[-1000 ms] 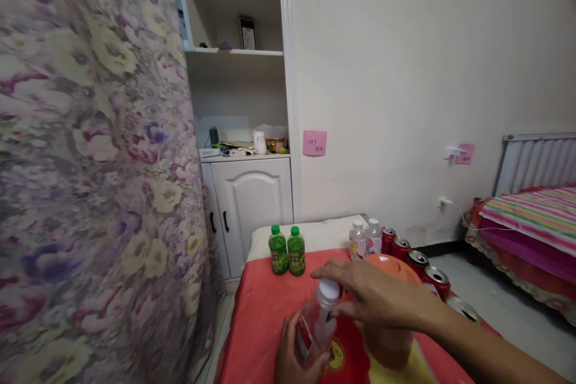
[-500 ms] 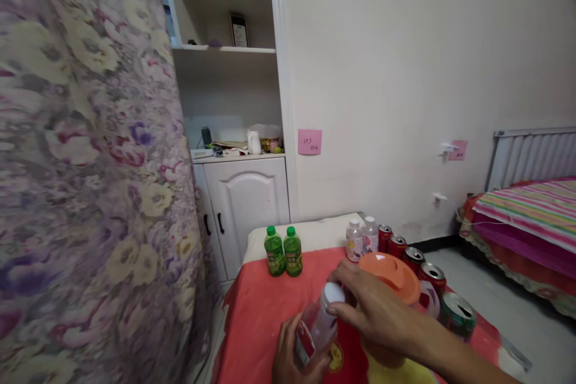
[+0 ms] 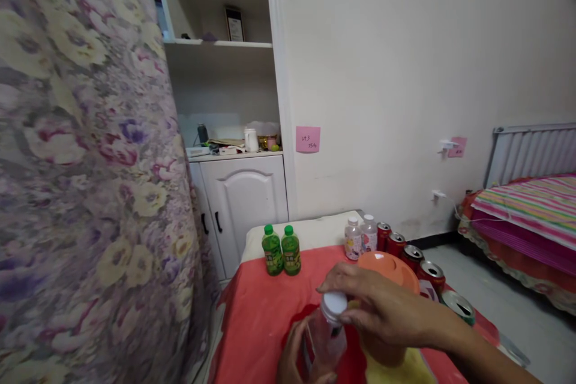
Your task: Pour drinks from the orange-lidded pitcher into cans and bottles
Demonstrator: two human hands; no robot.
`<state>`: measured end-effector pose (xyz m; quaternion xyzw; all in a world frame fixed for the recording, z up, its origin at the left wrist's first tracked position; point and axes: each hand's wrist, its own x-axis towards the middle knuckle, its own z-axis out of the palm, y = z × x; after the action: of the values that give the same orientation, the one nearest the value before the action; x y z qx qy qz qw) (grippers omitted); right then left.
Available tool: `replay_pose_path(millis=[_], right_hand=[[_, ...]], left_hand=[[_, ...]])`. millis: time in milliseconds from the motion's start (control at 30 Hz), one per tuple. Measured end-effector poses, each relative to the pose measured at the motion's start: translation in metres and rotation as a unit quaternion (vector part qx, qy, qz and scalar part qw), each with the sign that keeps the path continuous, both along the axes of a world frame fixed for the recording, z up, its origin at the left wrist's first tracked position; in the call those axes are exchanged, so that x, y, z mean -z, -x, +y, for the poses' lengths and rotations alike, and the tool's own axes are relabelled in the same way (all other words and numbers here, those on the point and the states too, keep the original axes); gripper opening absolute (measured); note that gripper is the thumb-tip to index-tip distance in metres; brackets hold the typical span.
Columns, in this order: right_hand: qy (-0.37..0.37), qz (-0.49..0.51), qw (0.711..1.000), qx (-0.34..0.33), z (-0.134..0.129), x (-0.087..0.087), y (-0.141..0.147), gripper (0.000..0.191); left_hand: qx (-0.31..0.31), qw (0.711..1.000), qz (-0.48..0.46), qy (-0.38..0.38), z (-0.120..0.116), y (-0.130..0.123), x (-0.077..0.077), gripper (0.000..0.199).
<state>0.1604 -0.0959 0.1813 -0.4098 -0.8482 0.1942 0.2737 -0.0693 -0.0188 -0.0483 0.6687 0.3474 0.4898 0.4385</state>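
Note:
A clear plastic bottle stands tilted slightly above the red cloth, low in the middle of the view. My left hand is wrapped round its body, partly covering a red-and-white label. On the bottle's white cap the thumb and fingers of my right hand close from the right side. Behind that hand is an orange lidded container, partly hidden. A yellow cloth lies under my right forearm.
Two green bottles stand at the back left of the red-covered table. Two clear bottles with white caps stand farther right, beside a row of several drink cans. A floral curtain hangs at left.
The bottle has come more upright and shifted slightly right and lower, both hands staying on it. My right hand's fingers have shifted around the cap. The view has moved a little.

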Motion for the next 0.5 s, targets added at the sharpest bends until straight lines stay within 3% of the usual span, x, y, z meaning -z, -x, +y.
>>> replay_pose_path(millis=[133,233,367,500], right_hand=[[-0.008,0.007,0.998,0.060,0.007,0.013,0.001,0.053],[-0.018,-0.003,0.995,0.096,0.009,0.017,0.004,0.039],[-0.014,0.014,0.998,0.054,0.005,0.010,0.006,0.031],[-0.006,0.023,0.998,0.055,0.004,0.010,0.004,0.049]], left_hand=[[-0.027,0.999,-0.028,0.017,-0.001,-0.001,0.005,0.081],[-0.006,1.000,-0.002,0.015,-0.002,0.000,0.002,0.081],[0.002,1.000,0.000,0.019,-0.004,0.001,-0.004,0.081],[0.010,1.000,-0.001,0.014,-0.005,0.000,-0.004,0.083]])
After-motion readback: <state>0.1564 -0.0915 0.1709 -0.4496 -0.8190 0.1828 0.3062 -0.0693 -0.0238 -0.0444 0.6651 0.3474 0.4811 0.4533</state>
